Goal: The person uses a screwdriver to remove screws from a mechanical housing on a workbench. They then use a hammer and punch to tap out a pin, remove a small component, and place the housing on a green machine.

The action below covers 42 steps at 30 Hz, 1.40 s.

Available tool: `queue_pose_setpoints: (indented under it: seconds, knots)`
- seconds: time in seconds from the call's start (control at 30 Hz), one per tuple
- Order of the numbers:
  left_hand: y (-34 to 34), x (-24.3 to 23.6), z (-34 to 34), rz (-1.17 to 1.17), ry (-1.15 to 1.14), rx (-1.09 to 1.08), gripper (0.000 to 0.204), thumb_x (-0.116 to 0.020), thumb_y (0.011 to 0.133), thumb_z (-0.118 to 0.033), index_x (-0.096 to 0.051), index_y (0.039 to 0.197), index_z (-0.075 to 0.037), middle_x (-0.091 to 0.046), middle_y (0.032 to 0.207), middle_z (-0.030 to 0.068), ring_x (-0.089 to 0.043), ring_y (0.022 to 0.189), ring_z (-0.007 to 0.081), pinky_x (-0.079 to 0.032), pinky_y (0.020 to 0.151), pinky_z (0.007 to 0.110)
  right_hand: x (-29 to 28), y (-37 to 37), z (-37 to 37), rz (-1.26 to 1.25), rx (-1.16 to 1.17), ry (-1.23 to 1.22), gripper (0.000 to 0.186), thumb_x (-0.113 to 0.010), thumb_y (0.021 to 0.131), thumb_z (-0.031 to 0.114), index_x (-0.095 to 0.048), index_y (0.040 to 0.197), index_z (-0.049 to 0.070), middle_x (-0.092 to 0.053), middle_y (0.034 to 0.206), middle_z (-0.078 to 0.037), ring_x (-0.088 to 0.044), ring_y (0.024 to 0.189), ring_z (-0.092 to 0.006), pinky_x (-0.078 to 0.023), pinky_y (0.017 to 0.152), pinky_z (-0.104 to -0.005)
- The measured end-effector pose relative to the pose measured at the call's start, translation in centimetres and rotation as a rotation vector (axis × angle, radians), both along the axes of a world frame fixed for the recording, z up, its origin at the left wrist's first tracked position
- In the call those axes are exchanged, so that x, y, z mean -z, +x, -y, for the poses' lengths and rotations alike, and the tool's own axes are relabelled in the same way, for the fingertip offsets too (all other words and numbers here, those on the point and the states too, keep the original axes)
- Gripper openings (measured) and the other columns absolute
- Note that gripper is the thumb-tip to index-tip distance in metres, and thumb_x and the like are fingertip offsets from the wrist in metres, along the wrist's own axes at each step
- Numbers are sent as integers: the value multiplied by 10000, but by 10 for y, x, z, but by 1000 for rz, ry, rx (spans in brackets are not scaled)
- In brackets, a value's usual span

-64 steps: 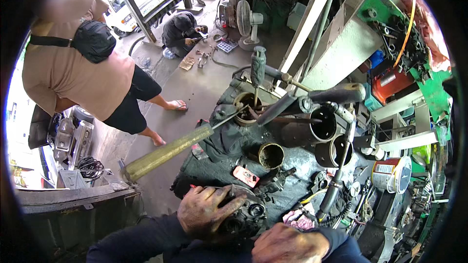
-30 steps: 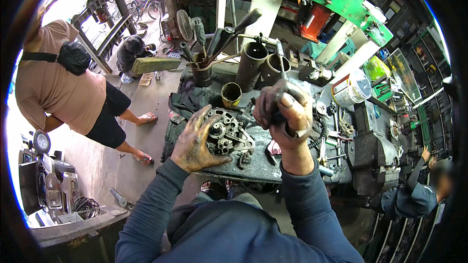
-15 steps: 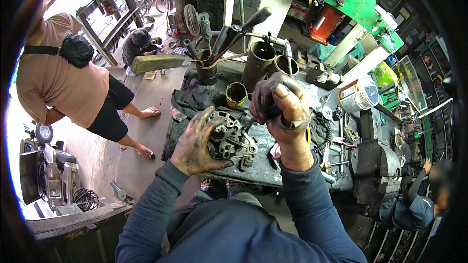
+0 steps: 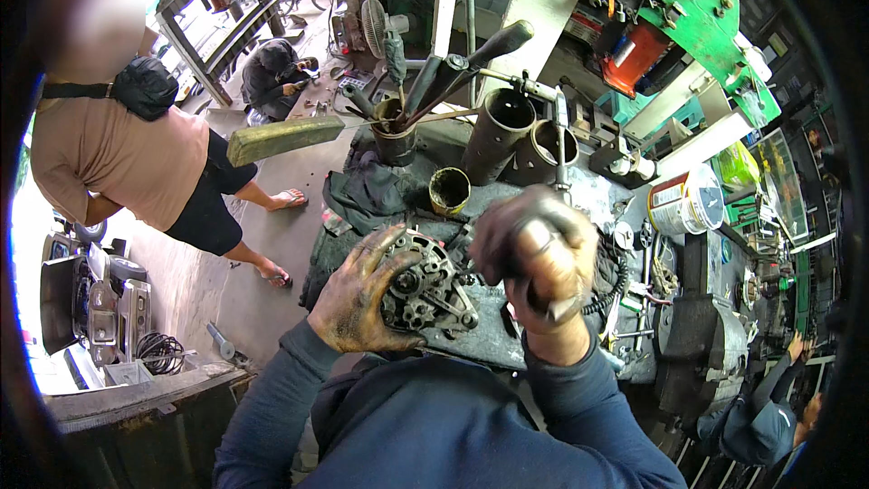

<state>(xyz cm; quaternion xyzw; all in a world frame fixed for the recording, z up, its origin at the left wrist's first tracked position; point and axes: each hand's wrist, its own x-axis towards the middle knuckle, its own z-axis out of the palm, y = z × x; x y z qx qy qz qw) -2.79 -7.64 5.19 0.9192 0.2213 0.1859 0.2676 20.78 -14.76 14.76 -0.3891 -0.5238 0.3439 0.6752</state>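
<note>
A round grey alternator housing (image 4: 433, 290) with a pointed bracket side lies on the dark, greasy bench top in front of me. My left hand (image 4: 358, 294), blackened with grease, is curled around its left side, thumb at the near edge and fingers over the far rim. Above and to the right of the housing, my right hand (image 4: 539, 258) is raised in a closed fist, blurred by motion. Whatever the fist holds, if anything, is hidden. A small yellowish cup (image 4: 449, 191) stands just beyond the housing, with a dark cloth (image 4: 364, 195) to its left.
Beyond the cup are a can of hammers and long-handled tools (image 4: 395, 145) and upright metal tubes (image 4: 500, 131). Wrenches and a white bucket (image 4: 685, 199) lie to the right, near a heavy vise-like block (image 4: 711, 330). A person (image 4: 145, 154) stands at left; another crouches (image 4: 272, 77) behind.
My right fist has come lower and nearer to me, and is now blurred. The left hand keeps its hold on the housing. The whole view has shifted slightly.
</note>
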Motion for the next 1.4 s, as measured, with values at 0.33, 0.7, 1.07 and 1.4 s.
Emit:
queue_pose_setpoints:
  seconds: [0.33, 0.7, 1.07, 1.4]
  knots:
    - [11, -19, -6, -201, 37, -40, 910, -882, 699, -637, -636, 1405, -118, -444, 1615, 222, -402, 1495, 482, -352, 1227, 601, -10, 19, -77, -40, -1610, 61, 422, -655, 1044, 211, -530, 706, -9, -437, 628, -143, -474, 550, -382, -329, 539, -481]
    - [11, -8, -19, -55, -106, 17, 508, -829, 797, -362, -765, 1241, -124, -655, 1491, 63, -537, 1432, 386, -500, 1139, 493, -2, 27, -63, -107, -1051, 262, 298, -666, 978, 191, -652, 755, -5, -510, 599, -71, -491, 438, -246, -363, 422, -394]
    - [19, -13, -6, 50, -142, -147, 538, -915, 686, -261, -759, 1158, -55, -749, 1294, 112, -614, 1336, 437, -541, 1095, 541, -2, 25, -62, -79, -855, 310, 322, -682, 981, 242, -672, 812, -32, -561, 660, -116, -506, 472, -255, -341, 425, -366]
    - [22, -9, 3, 73, -68, -216, 449, -886, 778, -288, -759, 1136, -49, -726, 1265, 106, -616, 1315, 403, -544, 1074, 511, 13, 25, -37, -90, -569, 253, 460, -705, 981, 394, -616, 788, -13, -657, 824, -178, -600, 577, -293, -482, 473, -409]
